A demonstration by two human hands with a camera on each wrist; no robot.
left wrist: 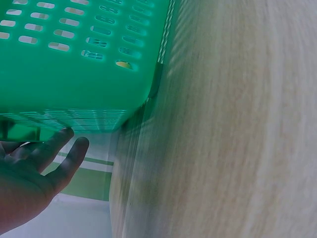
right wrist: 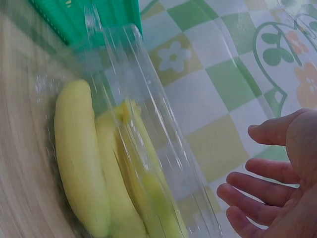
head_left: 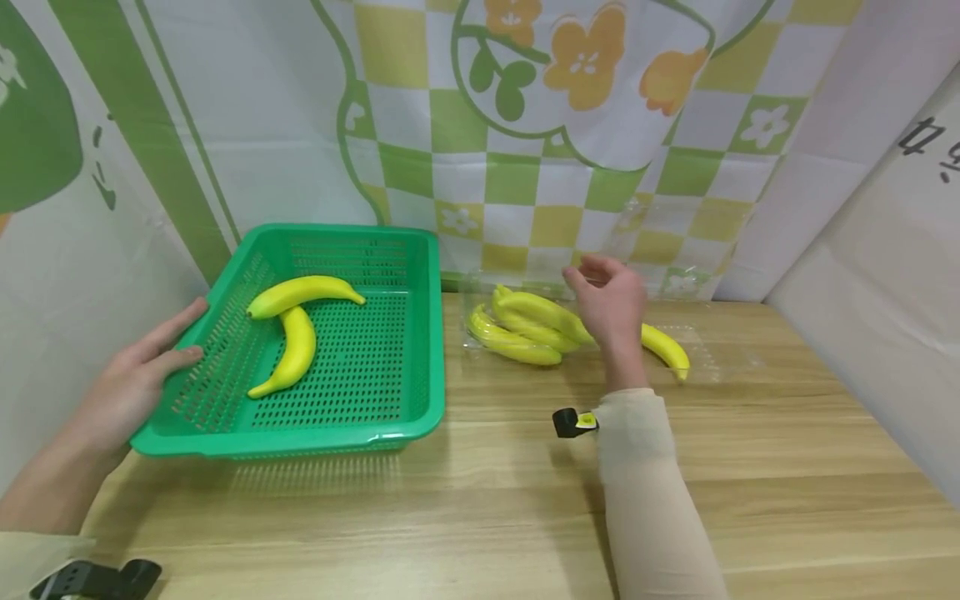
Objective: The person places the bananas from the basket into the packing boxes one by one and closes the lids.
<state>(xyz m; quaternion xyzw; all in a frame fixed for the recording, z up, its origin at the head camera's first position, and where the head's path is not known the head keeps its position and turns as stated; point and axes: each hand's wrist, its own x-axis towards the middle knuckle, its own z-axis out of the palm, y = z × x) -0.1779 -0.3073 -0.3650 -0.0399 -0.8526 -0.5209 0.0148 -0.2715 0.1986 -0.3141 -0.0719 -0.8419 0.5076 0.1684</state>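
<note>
Two yellow bananas [head_left: 305,293] lie touching in a green plastic basket [head_left: 427,367]. My left hand [head_left: 131,387] is at the basket's left side, its fingers fairly straight against the outside of the rim. Right of the basket, several bananas [head_left: 517,342] lie in a clear plastic container [right wrist: 163,106]. My right hand [head_left: 611,304] hovers above the container with fingers loosely bent and apart, holding nothing. Another banana [head_left: 666,350] shows to the right of that wrist, partly hidden by it.
The wooden table [head_left: 510,500] meets a checked, flower-patterned cloth [head_left: 510,179] at the back. White walls [head_left: 885,250] stand at both sides. Clear plastic [head_left: 712,342] spreads around the right-hand banana.
</note>
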